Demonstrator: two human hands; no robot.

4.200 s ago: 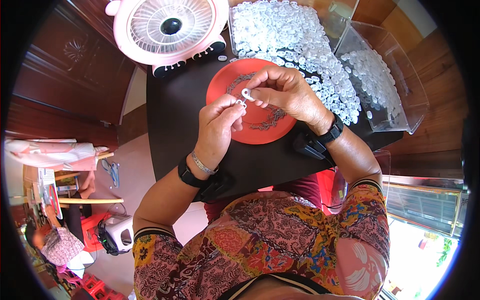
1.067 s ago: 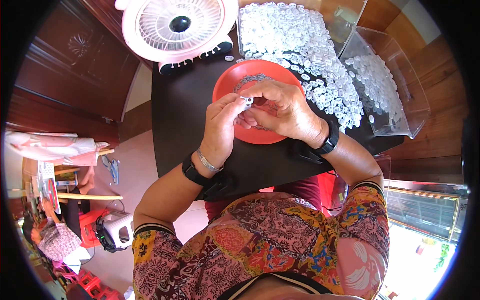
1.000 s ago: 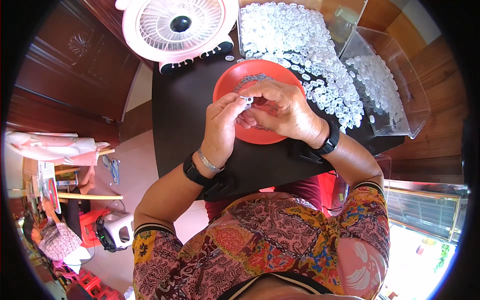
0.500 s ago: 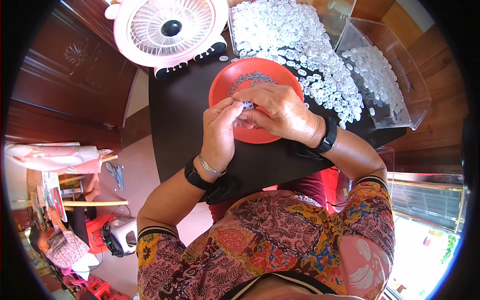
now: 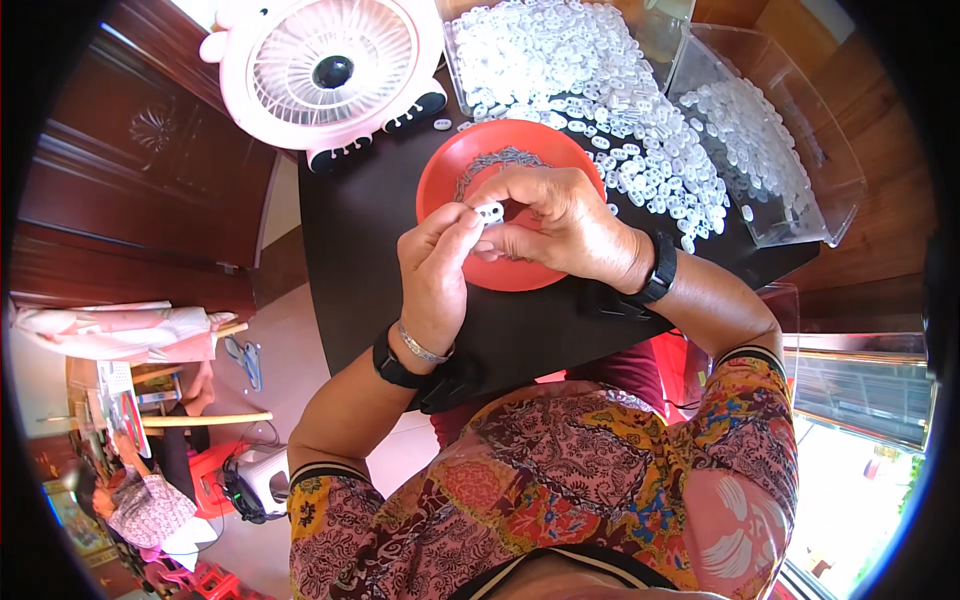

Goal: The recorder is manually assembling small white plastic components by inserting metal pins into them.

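Head view shows the left hand (image 5: pixel 435 258) pinching a small white two-holed piece (image 5: pixel 489 213) above the red plate (image 5: pixel 436 188); the right hand (image 5: pixel 570 225) curls close around it, its grip unclear. Grey parts (image 5: pixel 507 156) lie in the plate, which rests on the dark desk (image 5: pixel 350 270) beside loose white pieces (image 5: pixel 668 172).

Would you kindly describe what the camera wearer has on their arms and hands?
The left hand and right hand are bare, without gloves. The left wrist carries a black band and a silver-coloured bracelet; the right wrist has another black band. Both short sleeves are multicoloured with a floral pattern, ending in dark cuffs with a pale stripe.
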